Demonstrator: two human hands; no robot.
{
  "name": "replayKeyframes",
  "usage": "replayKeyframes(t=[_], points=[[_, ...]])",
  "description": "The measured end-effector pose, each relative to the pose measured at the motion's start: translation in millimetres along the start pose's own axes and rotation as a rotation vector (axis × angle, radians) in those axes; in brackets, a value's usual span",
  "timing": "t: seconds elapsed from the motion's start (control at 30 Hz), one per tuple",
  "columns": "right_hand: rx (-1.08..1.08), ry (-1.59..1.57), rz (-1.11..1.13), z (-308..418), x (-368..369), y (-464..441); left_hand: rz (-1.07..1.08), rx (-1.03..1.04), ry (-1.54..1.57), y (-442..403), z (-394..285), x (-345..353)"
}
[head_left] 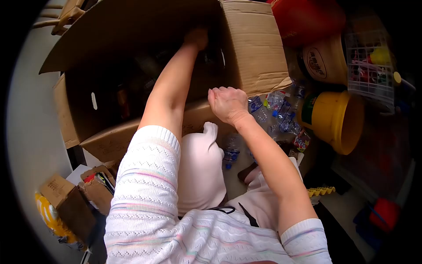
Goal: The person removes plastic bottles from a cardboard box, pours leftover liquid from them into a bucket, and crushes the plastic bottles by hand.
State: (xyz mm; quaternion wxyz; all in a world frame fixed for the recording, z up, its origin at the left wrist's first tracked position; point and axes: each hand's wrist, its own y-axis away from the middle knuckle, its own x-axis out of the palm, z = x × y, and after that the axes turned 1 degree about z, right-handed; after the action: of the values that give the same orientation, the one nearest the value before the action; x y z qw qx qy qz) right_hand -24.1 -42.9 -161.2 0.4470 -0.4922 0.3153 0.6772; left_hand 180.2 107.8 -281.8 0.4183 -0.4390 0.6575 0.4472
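A large open cardboard box lies before my knees, its inside mostly dark. My left hand reaches deep into it near the far right corner; shadow hides its fingers and anything they might hold. Dim clear bottles and an amber-coloured bottle show in the box. At the near right corner, my right hand is closed, its fingers curled over the box's front edge.
Clear plastic bottles lie on the floor at right, beside a yellow bucket on its side. Behind stand a red container and a white wire basket. Small cartons are at left.
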Motion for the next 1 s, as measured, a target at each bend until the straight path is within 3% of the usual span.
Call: replayKeyframes(t=[0.17,0.27,0.37,0.43,0.47,0.57,0.6,0.63,0.7,0.77,0.83,0.87,0.9,1.0], points=[[0.004,-0.013,-0.027,0.6,3.3,-0.3,-0.112,-0.001,-0.097,18.3,17.8,11.2],[-0.007,-0.036,-0.057,-0.8,5.1,0.4,-0.229,-0.088,0.179,63.2,13.8,-25.3],[0.007,-0.029,-0.06,-0.6,6.8,1.1,-0.441,-0.021,0.33,98.6,17.2,-76.1],[0.026,-0.082,0.006,-0.5,12.3,3.1,-0.391,-0.101,0.411,126.5,-3.0,-131.4],[0.025,-0.089,0.015,-1.9,0.9,0.7,-0.511,-0.006,0.662,140.4,-21.2,-154.8],[0.087,-0.404,0.038,0.6,-29.6,8.4,-0.587,0.088,0.784,177.5,-84.6,-212.5],[0.19,-0.75,0.001,-8.1,-29.3,16.4,-0.613,0.137,0.804,185.7,-103.7,-221.7],[0.253,-0.826,-0.053,-13.6,-46.3,30.4,-0.63,0.185,0.829,193.2,-121.2,-226.5],[0.402,-0.983,-0.162,-28.8,-93.5,70.5,-0.603,0.307,0.887,199.1,-156.3,-223.1],[0.384,-0.822,-0.249,-46.1,-136.7,110.8,-0.456,0.383,0.941,207.8,-204.9,-217.9],[0.509,-0.891,-0.246,-62.1,-154.2,142.8,-0.311,0.503,0.937,220.0,-255.0,-202.6],[0.453,-0.886,-0.32,-67.4,-157.7,153.4,-0.192,0.547,1.076,222.8,-276.4,-185.2],[0.393,-0.879,-0.386,-72.1,-159.8,163.1,-0.119,0.567,0.988,227.9,-290.6,-173.2],[0.685,-1.318,-0.437,-90.2,-152.5,198.5,0.284,0.612,1.319,228.3,-302.2,-130.7]])
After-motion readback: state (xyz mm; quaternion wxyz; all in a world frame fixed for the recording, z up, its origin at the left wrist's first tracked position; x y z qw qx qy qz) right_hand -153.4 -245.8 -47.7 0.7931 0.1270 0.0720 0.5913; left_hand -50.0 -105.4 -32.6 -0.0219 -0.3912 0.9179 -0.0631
